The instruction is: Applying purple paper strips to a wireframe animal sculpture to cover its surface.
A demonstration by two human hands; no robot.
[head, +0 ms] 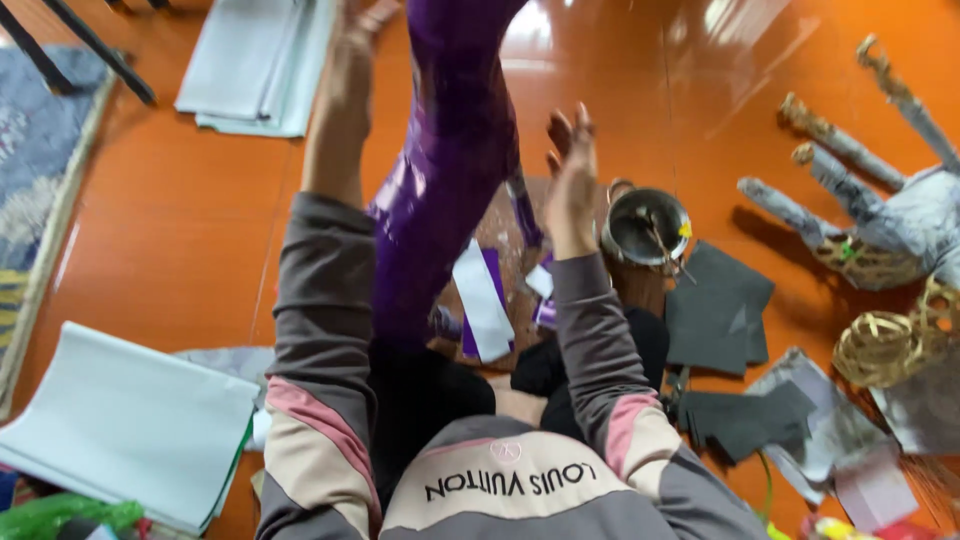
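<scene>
Sitting on an orange floor (200, 220), the person works on a tall purple form (450, 150) wrapped in glossy tape; every place below is given from that form.

Far to its left lies a patterned rug (35, 170), and below that, near the frame's lower left, a stack of pale paper (120, 420). A second pale stack (255, 65) lies up and to the left of the form.

Just left of the form, the left hand (355, 30) reaches up along its side. The fingers run out of the frame, so I cannot tell whether they grip or only steady it.

The form itself stands between the arms, rising from the lap to the top edge. As far as it shows, most of it is already covered in purple. At its foot lie loose white and purple strips (482, 300), so covering work seems to remain, though how much is unclear.

Just right of the form, the right hand (572, 175) is lifted with fingers spread, holding nothing, close to the form but apart from it.

Further right stands a small metal pot (645, 225), then dark grey sheets (720, 305). Far right lies a large silver-wrapped hand shape (880, 210) with gold tips, and a gold woven ball (880, 345) below it.
</scene>
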